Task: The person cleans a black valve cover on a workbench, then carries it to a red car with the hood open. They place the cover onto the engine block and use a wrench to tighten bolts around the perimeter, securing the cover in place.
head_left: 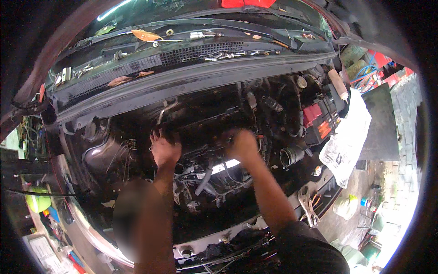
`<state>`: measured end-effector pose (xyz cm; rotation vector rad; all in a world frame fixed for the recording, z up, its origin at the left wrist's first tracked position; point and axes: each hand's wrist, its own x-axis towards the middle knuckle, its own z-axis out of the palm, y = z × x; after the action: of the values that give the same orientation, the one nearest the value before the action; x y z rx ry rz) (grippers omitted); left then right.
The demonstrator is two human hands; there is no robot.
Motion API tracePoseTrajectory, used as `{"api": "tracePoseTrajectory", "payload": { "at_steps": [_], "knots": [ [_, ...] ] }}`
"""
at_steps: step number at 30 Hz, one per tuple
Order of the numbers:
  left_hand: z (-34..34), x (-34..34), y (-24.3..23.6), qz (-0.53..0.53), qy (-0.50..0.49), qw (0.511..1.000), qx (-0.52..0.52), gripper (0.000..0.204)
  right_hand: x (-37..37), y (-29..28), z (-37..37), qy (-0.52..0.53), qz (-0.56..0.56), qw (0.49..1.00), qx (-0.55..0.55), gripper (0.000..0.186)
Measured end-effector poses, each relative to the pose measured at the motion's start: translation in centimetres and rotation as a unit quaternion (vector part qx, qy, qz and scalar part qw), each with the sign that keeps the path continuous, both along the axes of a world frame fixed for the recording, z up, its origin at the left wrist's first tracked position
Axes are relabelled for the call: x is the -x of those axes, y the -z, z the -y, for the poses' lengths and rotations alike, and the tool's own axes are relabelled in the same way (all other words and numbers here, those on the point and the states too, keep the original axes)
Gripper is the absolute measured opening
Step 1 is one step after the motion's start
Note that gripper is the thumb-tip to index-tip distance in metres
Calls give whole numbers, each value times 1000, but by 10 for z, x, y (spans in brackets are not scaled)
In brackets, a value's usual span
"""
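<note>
Both my hands reach into the open engine bay of a vehicle. My left hand (pixel 165 150) lies on a dark part at the rear middle of the engine, fingers spread and no tool seen in them. Farther right, my right hand (pixel 245 147) is smeared by motion, with its fingers curled in beside the dark engine (pixel 196 132). Whatever it grips is too dark and blurred to name. Between my forearms show hoses and metal engine parts (pixel 207 182). A bare metal pipe (pixel 166 109) rises behind my left hand.
A battery (pixel 321 119) with red covers sits at the right, beside a white plastic bag (pixel 349 141). Locking pliers (pixel 308 208) rest on the front right edge. Along the windshield cowl (pixel 150 86) lie a socket tool (pixel 205 35), loose metal parts and dry leaves. An open round duct (pixel 292 157) faces up.
</note>
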<state>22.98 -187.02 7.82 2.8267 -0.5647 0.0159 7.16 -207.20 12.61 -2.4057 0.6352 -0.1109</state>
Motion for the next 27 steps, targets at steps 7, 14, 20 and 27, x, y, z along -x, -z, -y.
{"api": "tracePoseTrajectory", "payload": {
  "at_steps": [7, 14, 20, 27],
  "knots": [
    [5, 1, 2, 32, -7, 999, 10, 55, -89, -114, 92, 169, 274, 933, 159, 31],
    [1, -1, 8, 38, 2, 999, 16, 54, -112, -144, 92, 145, 130, 968, 158, 29],
    [6, 3, -7, 12, -6, 1000, 24, 52, -115, -141, 93, 131, 153, 961, 192, 25],
    [4, 0, 2, 14, -9, 999, 27, 54, -118, -138, 93, 99, 181, 955, 214, 19]
  ]
}}
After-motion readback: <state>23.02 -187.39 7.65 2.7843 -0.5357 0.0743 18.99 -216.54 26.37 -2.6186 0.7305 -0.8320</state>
